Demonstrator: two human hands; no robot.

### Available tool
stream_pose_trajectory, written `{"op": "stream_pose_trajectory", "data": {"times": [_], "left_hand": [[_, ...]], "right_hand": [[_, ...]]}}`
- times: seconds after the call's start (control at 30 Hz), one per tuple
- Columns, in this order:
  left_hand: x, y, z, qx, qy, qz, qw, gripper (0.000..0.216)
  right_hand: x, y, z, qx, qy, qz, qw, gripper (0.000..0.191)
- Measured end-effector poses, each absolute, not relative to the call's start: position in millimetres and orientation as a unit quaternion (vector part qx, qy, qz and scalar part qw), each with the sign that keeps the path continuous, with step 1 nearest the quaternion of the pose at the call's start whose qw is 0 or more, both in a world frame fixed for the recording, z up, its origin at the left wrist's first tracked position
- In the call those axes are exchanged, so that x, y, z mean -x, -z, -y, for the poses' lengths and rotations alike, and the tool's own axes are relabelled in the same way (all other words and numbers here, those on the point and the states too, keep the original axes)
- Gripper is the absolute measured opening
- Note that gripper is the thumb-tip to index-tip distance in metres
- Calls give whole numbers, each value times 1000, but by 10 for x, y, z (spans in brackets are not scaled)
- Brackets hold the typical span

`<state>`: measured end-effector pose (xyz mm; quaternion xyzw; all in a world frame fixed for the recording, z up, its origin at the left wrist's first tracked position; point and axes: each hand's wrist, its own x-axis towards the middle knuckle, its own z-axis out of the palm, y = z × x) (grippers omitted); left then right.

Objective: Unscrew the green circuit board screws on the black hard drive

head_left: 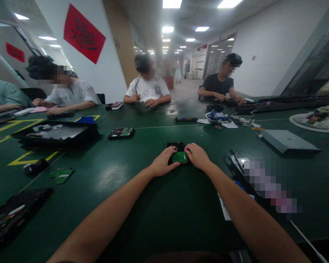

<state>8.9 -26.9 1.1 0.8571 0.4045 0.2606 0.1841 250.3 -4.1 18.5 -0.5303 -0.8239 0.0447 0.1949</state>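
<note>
Now my left hand (163,161) holds the green board (180,157) on the table (161,208), just beside a black part (178,145). My right hand (197,156) bunches its fingertips there; I can't tell if they grip. Some green pieces (61,175) lie loose; this one doesn't look done.

table (142,204): 1, lg., green top, slight sheen w/ lt. reflections; yellow tape lines (0,141) on l. part. ceiling lts. (167,30): many, rect., white, lit, in rows twd. far end. r. wall (265,47): white. glass doors (219,53): dk. frame, farther back along r. side. l. wall (53,25): white; bears red sheet (83,33), dk. writing, hung cornerwise. 2nd red sheet (15,52): smaller, far l. brown panel (116,40): adj. l. wall. corridor floor (190,87): pale gray, ctr. back. chair back (101,98): dk., behind table.
</note>
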Motion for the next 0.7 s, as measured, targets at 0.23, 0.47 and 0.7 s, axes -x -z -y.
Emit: {"op": "stream_pose_trajectory", "data": {"times": [0.23, 0.47, 0.7], "left_hand": [[-96, -25, 285, -856, -265, -403, 185, 64], [-90, -21, 283, -859, -261, -403, 180, 65], [-91, -15, 271, -859, -260, -402, 181, 64]], "right_hand": [[-2472, -206, 43, 541, -37, 824, 166, 22], [-2463, -244, 71, 529, -26, 834, 153, 24], [-2480, -275, 109, 517, -22, 841, 159, 22]]}}
